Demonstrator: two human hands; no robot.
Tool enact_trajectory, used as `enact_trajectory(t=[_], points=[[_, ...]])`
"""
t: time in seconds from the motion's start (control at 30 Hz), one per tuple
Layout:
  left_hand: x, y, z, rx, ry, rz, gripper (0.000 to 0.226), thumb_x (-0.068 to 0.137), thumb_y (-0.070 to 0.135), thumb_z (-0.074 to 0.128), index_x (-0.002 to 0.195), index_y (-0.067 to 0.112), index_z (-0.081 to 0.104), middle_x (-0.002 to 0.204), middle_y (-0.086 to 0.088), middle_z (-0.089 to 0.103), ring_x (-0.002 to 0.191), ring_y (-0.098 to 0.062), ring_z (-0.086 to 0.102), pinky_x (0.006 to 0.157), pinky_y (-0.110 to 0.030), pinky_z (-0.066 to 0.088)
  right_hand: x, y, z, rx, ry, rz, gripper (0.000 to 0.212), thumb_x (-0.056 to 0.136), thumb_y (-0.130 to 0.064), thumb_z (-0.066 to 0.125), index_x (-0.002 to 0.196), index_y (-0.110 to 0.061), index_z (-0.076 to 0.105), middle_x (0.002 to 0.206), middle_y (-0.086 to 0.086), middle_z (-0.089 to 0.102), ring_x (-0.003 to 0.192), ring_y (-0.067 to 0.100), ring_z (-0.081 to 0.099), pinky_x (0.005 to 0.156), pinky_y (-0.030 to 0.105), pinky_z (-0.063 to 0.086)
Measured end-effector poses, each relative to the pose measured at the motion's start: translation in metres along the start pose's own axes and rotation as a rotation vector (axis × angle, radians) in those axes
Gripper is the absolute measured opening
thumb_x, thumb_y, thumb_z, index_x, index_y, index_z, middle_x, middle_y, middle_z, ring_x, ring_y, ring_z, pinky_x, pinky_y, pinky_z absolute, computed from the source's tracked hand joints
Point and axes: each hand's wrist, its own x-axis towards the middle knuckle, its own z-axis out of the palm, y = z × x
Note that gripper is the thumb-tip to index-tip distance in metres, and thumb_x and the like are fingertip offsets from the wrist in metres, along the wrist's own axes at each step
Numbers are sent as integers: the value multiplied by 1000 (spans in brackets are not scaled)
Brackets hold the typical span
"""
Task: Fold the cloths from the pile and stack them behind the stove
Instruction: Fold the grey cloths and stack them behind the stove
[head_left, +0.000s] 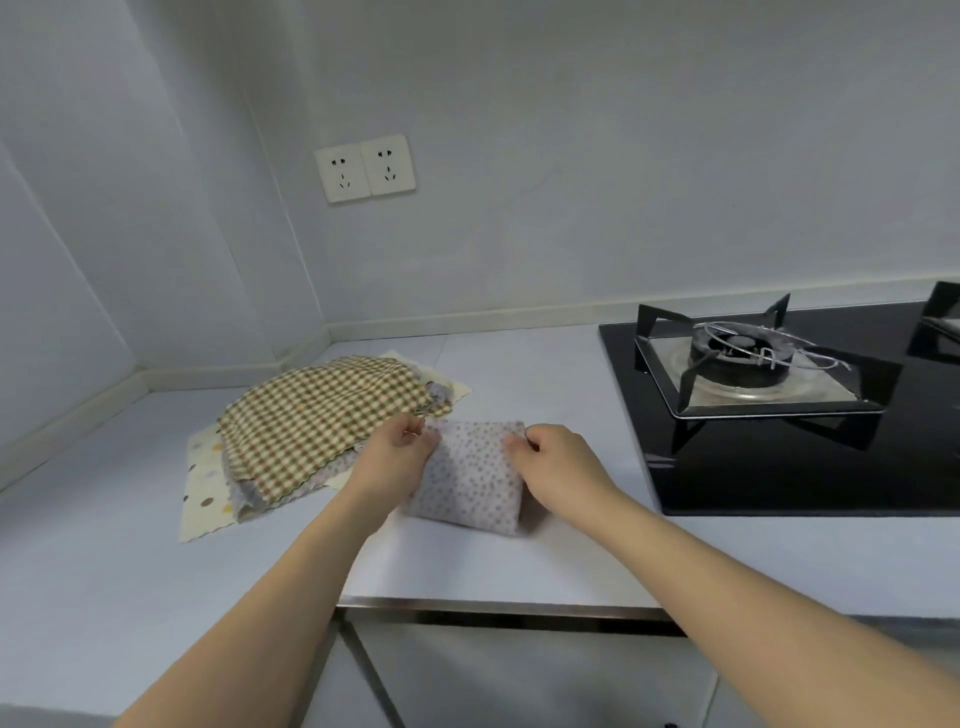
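Step in hand: folding. The person is working on a small dotted cloth (470, 475), lying on the counter (519, 566) between the pile (317, 421) on the left and the stove (779, 395) on the right. The cloth is already reading as a compact, several-layer rectangle, so judged near the end of its fold.

Left hand (397, 454) is sitting at the cloth's far-left corner, fingers (415, 428) curled and pinching the edge. Right hand (556, 460) is at the far-right corner, fingers curled in and pinching the fabric likewise. Both forearms are reaching in from the near side.

Pile: a checked cloth is lying on top, w/ grey and spotted cream cloths showing beneath; approx. several pcs not yet folded. Its right edge is touching or just beside the left hand; cannot tell which.

Strip of counter behind the stove, along the wall: no stack visible in the part shown, so judged early in the task.

Next move calls for: keeping both corner grips so layers are not slipping, lifting the folded cloth as one piece, carrying it over or round the burner grate (748, 358), and setting it flat at the far side. Risk: the fold opening in transit.
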Motion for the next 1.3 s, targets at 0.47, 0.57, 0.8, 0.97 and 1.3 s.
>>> enact_trajectory(t=[0.47,0.57,0.8,0.97,1.3], points=[[37,-15,55,779,110,78,22,98,22,38,98,4,51,106,-16,59,95,-32,57,72,-36,38,51,25,1,-336,-143,121,14,88,-22,49,98,-14,56,104,6,49,97,27,55,74,31,43],[29,-6,47,458,24,-37,19,99,24,39,83,13,44,75,-6,50,66,-21,45,59,-33,33,46,25,-6,41,-147,154,16,84,-12,53,73,-17,43,76,2,46,74,19,46,62,26,31],[-16,24,29,-297,-126,-194,37,97,37,52,113,5,62,99,-10,69,88,-25,65,78,-39,49,2,-1,-45,738,-137,186,33,88,-5,66,113,-24,56,111,7,59,95,20,61,76,30,48],[-51,50,37,-488,-101,-123,34,98,39,51,118,14,62,112,-3,71,105,-23,66,100,-49,47,-27,-24,-73,1021,-103,219,35,89,-1,63,119,-19,57,103,8,67,86,21,66,67,34,51],[-59,85,60,-591,41,12,27,99,38,49,102,13,61,112,-1,67,106,-21,63,95,-46,49,-23,-33,-96,717,86,172,32,95,-34,57,119,-13,54,114,4,63,101,20,62,85,36,51]])
